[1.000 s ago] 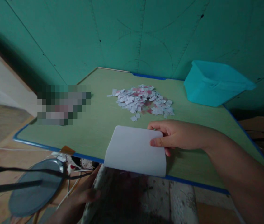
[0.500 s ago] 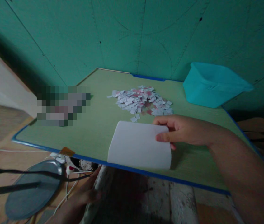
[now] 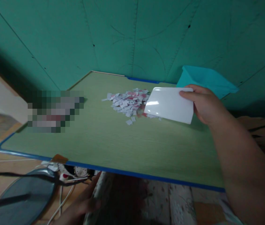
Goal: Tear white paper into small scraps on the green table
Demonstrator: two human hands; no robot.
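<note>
My right hand (image 3: pixel 201 101) pinches the right edge of a flat white card or board (image 3: pixel 170 104), thumb on top. The card is tilted and held over the right part of a pile of small white and reddish paper pieces (image 3: pixel 129 101) on the green tabletop (image 3: pixel 123 143). Behind the card and hand stands a turquoise bin (image 3: pixel 207 78), partly hidden by them. Below the table's front edge, my left hand (image 3: pixel 87 201) lies by a worn, pale wooden edge; its fingers are dim and blurred, so I cannot make out their grip.
A blurred-out object (image 3: pixel 57 114) lies on the table's left side. The green wall (image 3: pixel 113 37) rises behind. At the lower left are a round grey disc (image 3: pixel 24 197), black straps, white cables and a small clock-like dial (image 3: pixel 81 171). Brown tape (image 3: pixel 59 158) sits on the blue edge.
My right hand has lifted the white card from the table's front edge up and to the right, over the pile's right side. My left hand stays in nearly the same place. The view has shifted slightly.
</note>
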